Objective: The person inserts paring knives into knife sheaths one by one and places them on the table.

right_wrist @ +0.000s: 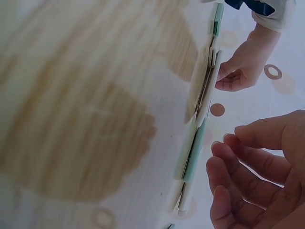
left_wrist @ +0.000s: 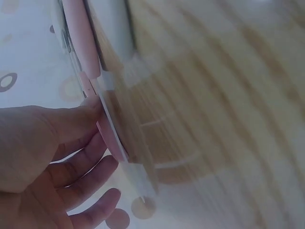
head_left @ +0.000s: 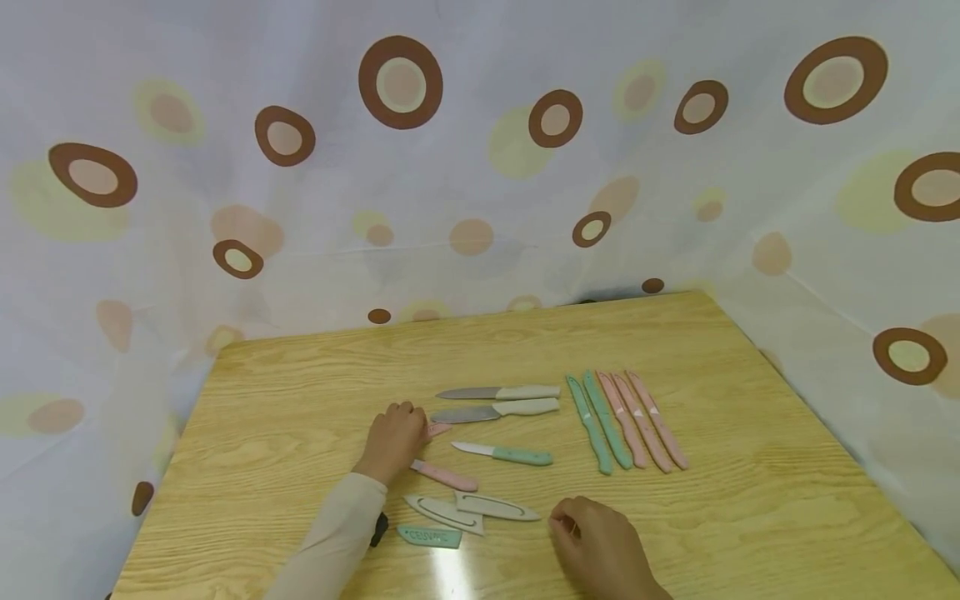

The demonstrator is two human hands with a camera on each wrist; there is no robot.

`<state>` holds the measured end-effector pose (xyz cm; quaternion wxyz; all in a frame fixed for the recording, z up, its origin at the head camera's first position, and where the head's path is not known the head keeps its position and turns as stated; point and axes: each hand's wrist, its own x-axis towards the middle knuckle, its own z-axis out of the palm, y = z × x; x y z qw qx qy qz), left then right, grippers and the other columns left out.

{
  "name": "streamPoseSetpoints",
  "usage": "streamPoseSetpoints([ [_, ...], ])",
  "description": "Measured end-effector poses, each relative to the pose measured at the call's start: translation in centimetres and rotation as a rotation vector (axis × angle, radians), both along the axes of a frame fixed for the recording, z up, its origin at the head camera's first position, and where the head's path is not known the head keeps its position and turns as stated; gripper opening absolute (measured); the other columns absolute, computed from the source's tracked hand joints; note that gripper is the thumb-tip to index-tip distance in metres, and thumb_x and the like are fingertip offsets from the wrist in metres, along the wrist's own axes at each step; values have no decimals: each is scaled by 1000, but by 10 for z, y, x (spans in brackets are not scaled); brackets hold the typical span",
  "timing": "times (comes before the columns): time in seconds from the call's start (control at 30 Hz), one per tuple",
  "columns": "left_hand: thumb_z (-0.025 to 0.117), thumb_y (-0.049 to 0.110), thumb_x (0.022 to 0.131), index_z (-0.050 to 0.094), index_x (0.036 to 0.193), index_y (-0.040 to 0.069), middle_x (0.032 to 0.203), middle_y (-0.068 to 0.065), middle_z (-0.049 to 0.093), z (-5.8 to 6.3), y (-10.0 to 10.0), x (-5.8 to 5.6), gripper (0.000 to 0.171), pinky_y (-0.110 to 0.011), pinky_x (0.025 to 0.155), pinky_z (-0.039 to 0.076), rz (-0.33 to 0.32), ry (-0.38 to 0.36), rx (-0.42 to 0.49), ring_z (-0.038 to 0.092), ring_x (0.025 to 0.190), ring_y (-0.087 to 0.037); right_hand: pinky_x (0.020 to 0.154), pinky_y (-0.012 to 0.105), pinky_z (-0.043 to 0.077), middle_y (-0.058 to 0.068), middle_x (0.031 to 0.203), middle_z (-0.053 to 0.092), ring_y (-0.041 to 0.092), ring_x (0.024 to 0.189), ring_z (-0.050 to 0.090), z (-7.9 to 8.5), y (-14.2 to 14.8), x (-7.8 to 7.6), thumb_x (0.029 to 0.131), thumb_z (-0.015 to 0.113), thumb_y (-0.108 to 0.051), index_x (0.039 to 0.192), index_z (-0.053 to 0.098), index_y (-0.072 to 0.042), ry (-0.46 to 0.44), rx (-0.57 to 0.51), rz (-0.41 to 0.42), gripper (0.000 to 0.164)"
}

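At the left of the knives, my left hand [head_left: 395,440] pinches a pink knife sheath [head_left: 438,430] between thumb and fingers. In the left wrist view the pink sheath [left_wrist: 109,138] shows at the fingertips, partly hidden by them. Just below that hand lies a pink-handled knife [head_left: 450,477], its blade tip hidden behind the hand. My right hand [head_left: 603,546] holds nothing, its fingers loosely bent near the front of the table. Closest to it is a cream sheath [head_left: 498,507], overlapping another cream sheath [head_left: 442,512]; a green sheath [head_left: 429,537] with lettering lies in front of them.
Two cream-handled knives [head_left: 528,407] and a green-handled knife [head_left: 522,456] lie bare mid-table, blades to the left. Farther right, two green sheathed knives [head_left: 590,421] and several pink ones [head_left: 658,421] form a slanted row. Patterned cloth [head_left: 472,167] surrounds the wooden table [head_left: 315,375].
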<state>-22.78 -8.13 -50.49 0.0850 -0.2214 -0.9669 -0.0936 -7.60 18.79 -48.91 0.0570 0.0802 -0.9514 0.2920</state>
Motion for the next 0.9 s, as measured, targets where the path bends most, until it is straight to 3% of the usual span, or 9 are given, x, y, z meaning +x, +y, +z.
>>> streamPoseSetpoints([
  [0.23,76,13,82,64,75,6,72,-5,55,3,-2,4,15,-35,54,48,-37,28,-18,53,66,-22,55,11,44,-10,67,60,-6,57,48,-2,0,0,85,69,-9,79,70,-11,-14,-24,6,7],
  [0.7,68,14,87,62,85,3,82,-10,63,2,-13,5,14,-36,56,51,-67,121,-142,58,74,-25,55,12,45,-10,68,61,-6,58,50,-3,1,-1,86,69,-9,80,70,-10,-32,-35,43,6],
  [0.9,69,6,87,63,93,2,86,-10,62,9,-17,6,9,-35,60,50,-77,108,-86,57,78,-24,55,13,45,-11,68,60,-5,59,49,-2,1,-3,86,69,-11,81,70,-12,-48,-49,40,6],
])
